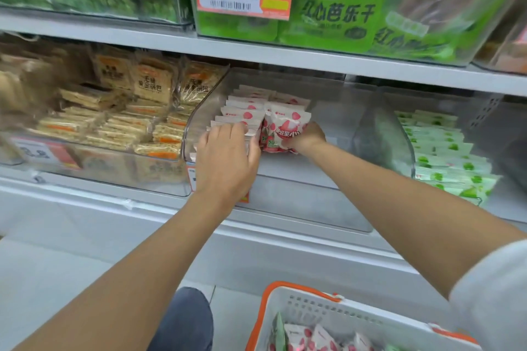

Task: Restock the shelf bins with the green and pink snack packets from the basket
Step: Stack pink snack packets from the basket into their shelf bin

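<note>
The right hand (309,137) gripped a bunch of pink packets (285,128), upright in the middle clear bin (328,179). The left hand (228,157), fingers fairly flat, pressed against the packed row (248,108) just beside them. Green packets (445,157) lay in the neighbouring bin (382,134). The basket (299,291) below held more packets.

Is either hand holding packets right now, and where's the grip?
The right hand grips a bunch of pink packets by their lower right edge. The left hand holds nothing; its fingers rest flat on the packet row in the bin.
</note>
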Tool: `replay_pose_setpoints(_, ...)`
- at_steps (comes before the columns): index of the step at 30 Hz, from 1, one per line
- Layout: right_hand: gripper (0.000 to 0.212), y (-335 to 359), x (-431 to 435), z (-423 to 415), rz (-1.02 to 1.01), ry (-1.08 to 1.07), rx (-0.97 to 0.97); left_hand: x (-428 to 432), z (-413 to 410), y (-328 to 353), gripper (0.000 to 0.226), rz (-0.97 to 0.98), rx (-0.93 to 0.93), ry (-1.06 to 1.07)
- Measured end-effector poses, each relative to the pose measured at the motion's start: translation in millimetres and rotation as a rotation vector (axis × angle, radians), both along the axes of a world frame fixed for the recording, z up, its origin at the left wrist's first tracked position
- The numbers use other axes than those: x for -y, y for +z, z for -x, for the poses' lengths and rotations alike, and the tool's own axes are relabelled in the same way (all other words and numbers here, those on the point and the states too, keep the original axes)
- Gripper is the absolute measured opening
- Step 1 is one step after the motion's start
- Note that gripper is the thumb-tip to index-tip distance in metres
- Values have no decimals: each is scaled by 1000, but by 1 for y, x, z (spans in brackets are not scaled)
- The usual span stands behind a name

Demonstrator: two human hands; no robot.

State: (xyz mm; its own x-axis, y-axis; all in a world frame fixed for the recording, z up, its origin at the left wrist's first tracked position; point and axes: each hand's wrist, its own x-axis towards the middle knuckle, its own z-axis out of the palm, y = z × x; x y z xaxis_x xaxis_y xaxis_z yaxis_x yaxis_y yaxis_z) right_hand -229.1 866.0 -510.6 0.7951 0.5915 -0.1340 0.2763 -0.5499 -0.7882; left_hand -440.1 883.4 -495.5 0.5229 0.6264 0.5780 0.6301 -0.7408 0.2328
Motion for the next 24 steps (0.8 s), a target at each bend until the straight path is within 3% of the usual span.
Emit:
replay_pose_setpoints(2,56,2,-1,5,-27,15,38,0,-1,0,48,3,-2,3)
replay_pose_setpoints(17,82,-2,-7,23,121,50,127,2,-2,1,51,31,-6,-4)
replay_pose_setpoints(20,80,-5,-3,21,164,65,166,2,-2,2,50,30,4,-13)
replay_pose_setpoints(24,58,-4,2,22,182,152,161,2,-1,1,51,32,4,-16)
